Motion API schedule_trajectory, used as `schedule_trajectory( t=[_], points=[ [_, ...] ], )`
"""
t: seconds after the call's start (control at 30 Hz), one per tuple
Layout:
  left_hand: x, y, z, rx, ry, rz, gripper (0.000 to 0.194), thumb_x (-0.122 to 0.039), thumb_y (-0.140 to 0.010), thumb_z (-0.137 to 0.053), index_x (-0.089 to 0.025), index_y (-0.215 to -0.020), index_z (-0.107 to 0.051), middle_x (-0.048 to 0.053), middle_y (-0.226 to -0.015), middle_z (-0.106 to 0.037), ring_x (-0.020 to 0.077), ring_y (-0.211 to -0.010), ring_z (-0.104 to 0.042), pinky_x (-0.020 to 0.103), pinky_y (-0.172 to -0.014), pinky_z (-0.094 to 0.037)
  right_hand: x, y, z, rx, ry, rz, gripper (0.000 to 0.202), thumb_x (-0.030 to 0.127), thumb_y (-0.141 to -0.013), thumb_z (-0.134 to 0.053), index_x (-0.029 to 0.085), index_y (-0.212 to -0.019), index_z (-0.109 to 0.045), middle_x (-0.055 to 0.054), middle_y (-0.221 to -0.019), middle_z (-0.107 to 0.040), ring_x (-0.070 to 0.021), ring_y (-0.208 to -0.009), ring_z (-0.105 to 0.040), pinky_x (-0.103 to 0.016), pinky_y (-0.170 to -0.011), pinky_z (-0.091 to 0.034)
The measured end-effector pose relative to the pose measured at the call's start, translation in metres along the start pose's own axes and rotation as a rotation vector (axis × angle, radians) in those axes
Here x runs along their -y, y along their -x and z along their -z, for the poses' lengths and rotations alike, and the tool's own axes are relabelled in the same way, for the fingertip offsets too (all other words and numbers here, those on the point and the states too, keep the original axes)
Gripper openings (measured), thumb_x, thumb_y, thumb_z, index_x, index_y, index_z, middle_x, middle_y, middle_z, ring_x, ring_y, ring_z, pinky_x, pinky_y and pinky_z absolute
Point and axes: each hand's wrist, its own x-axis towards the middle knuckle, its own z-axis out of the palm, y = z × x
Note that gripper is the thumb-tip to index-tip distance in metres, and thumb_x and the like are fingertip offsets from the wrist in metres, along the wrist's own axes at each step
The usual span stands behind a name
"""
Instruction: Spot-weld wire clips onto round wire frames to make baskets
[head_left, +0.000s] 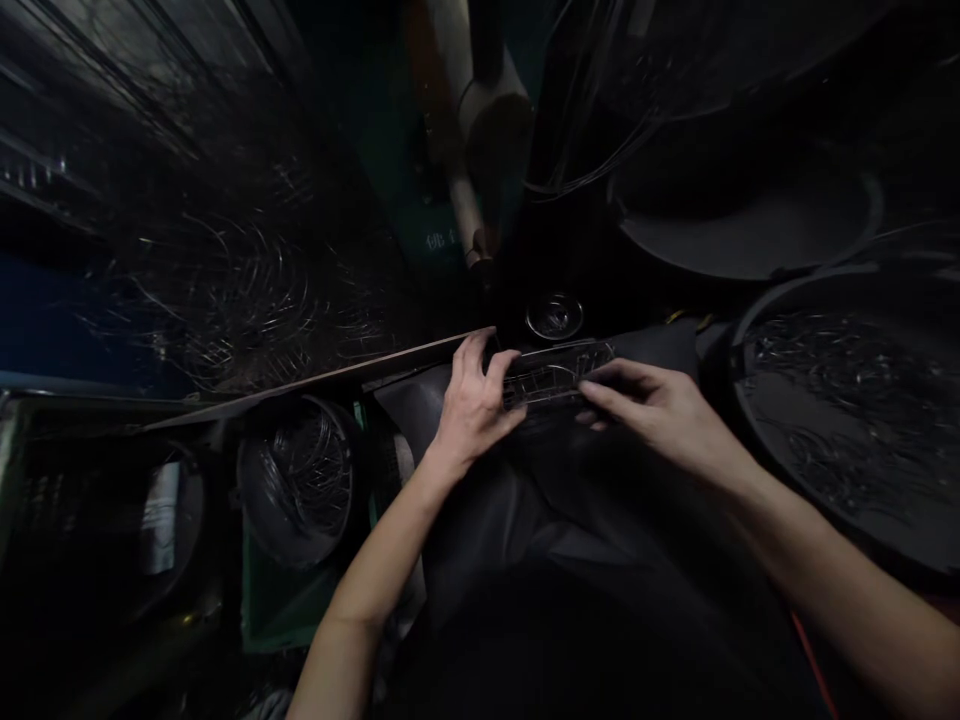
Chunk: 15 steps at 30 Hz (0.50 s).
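A thin metal wire frame (555,376) lies level between my two hands, above dark cloth over my lap. My left hand (480,395) grips its left end, thumb below and fingers curled over the top. At the frame's right side, my right hand (637,395) pinches a thin wire between thumb and forefinger; the fingertips are partly in shadow. Just beyond the frame sits a small round metal dish (554,317) with small shiny pieces in it.
A round tub of bent wires (300,480) stands at the left over a green crate (281,600). Another large tub (750,310) of wire pieces is at the right. A board edge (375,362) runs left of my hands. A machine (491,110) rises ahead.
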Motion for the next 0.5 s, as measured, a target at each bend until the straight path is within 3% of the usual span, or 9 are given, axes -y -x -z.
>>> schedule_trajectory(
  t=[0.1, 0.3, 0.5],
  points=[
    [-0.001, -0.005, 0.002, -0.028, -0.028, -0.007, 0.055, -0.019, -0.07, -0.072, -0.019, -0.119, -0.046, 0.018, -0.141, -0.04, 0.0337, -0.136, -0.038, 0.051, -0.107, -0.042, 0.014, -0.012, -0.025, 0.14, -0.089, -0.046, 0.041, 0.052, -0.074, -0.073, 0.016, -0.091, -0.065, -0.007, -0.083, -0.068, -0.0194, -0.069, -0.068, -0.029, -0.059, -0.056],
    [-0.001, -0.017, 0.008, -0.067, -0.082, -0.008, 0.054, -0.017, -0.069, -0.073, -0.018, -0.117, -0.048, 0.02, -0.141, -0.039, 0.0355, -0.136, -0.037, 0.052, -0.107, -0.043, 0.025, -0.028, -0.051, -0.094, 0.179, 0.159, 0.026, 0.044, -0.08, -0.065, 0.018, -0.085, -0.064, -0.002, -0.072, -0.067, -0.0146, -0.059, -0.063, -0.025, -0.056, -0.05],
    [0.006, -0.027, 0.007, -0.148, -0.104, 0.013, 0.049, -0.019, -0.072, -0.071, -0.017, -0.116, -0.048, 0.02, -0.138, -0.042, 0.0348, -0.135, -0.039, 0.051, -0.109, -0.042, 0.035, -0.029, -0.074, -0.215, 0.206, 0.342, 0.026, 0.045, -0.084, -0.06, 0.019, -0.086, -0.063, -0.002, -0.074, -0.067, -0.0143, -0.06, -0.061, -0.025, -0.059, -0.048]
  ],
)
